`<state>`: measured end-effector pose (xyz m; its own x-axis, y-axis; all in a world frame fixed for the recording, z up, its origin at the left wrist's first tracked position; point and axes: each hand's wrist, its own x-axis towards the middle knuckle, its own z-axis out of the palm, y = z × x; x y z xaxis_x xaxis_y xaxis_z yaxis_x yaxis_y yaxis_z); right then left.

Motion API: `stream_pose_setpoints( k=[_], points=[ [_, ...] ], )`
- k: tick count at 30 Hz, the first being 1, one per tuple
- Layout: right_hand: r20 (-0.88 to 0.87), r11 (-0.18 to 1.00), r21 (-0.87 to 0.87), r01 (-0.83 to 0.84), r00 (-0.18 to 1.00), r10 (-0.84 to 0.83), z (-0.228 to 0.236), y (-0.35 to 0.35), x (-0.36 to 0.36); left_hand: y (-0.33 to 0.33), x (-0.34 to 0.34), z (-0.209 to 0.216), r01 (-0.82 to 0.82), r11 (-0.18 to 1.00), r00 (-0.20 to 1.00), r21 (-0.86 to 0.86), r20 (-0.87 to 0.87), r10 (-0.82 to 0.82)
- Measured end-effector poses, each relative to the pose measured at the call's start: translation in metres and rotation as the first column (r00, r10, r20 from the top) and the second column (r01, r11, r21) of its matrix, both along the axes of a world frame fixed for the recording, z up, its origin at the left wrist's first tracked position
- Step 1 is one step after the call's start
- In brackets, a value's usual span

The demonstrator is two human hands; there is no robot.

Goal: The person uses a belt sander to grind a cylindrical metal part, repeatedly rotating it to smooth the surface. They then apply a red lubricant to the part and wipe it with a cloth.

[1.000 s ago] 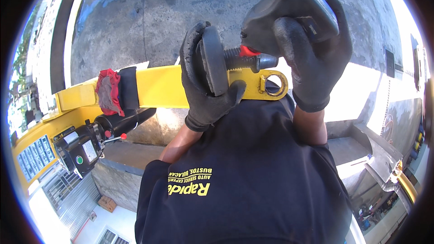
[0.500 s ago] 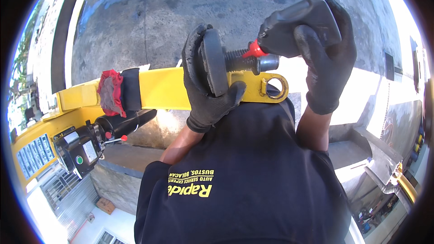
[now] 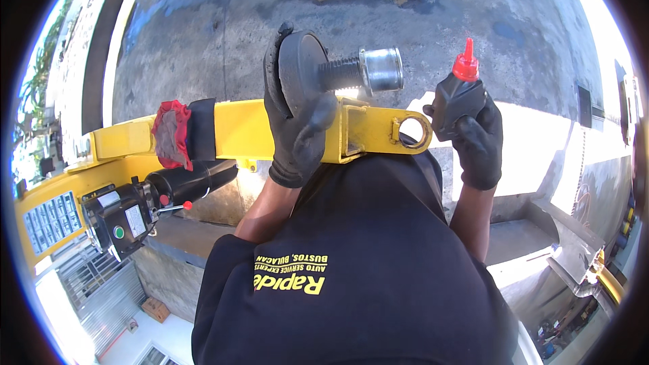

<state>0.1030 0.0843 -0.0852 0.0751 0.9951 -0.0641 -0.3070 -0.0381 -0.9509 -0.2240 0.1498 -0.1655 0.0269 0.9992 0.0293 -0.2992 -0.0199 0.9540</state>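
Note:
Gloved in black, my left hand (image 3: 301,138) grips a round black pad (image 3: 302,71) by its rim and back. From the pad's face a threaded screw (image 3: 340,74) points right and ends in a shiny metal collar (image 3: 383,69). Both are held just above a yellow lift arm (image 3: 243,128), whose right end has a round eye. Further right, my right hand (image 3: 481,142), also in a black glove, is wrapped round a small black bottle (image 3: 458,105). The bottle stands upright, its red nozzle cap (image 3: 466,64) pointing up, apart from the screw.
A red and grey cloth (image 3: 173,134) hangs over the lift arm beside a black band (image 3: 201,128). At the lower left is a black motor unit (image 3: 118,220) with a red-knobbed lever. Beyond the arm lies stained concrete floor (image 3: 236,34). A metal bracket (image 3: 574,243) is at the lower right.
The bottle has swung from tipped against the screw to upright, lowered and away from it. My left hand has turned the pad, so the collar now faces more toward view.

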Motion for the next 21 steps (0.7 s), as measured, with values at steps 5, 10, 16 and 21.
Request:
stream_pose_setpoints(
  k=[5, 10, 16, 21],
  points=[
    [0.281, 0.99, 0.054, -0.128, 0.954, 0.107, 0.005, -0.001, -0.038, 0.079, 0.02, 0.061, 0.079, 0.883, 0.971, 0.462, -0.235, 0.036],
    [0.389, 0.969, 0.037, -0.246, 0.897, 0.213, 0.044, 0.01, -0.095, 0.195, 0.003, 0.067, 0.161, 0.721, 0.986, 0.673, -0.143, -0.087],
    [0.504, 0.799, 0.489, -0.35, 0.861, 0.069, 0.067, 0.063, -0.139, 0.205, 0.042, 0.09, 0.104, 0.991, 0.852, 0.079, 0.507, -0.13],
    [0.432, 0.731, 0.365, -0.577, 0.8, 0.415, 0.12, 0.114, -0.221, 0.222, 0.035, 0.05, 0.054, 0.995, 0.884, 0.079, 0.459, -0.085]
  ],
)
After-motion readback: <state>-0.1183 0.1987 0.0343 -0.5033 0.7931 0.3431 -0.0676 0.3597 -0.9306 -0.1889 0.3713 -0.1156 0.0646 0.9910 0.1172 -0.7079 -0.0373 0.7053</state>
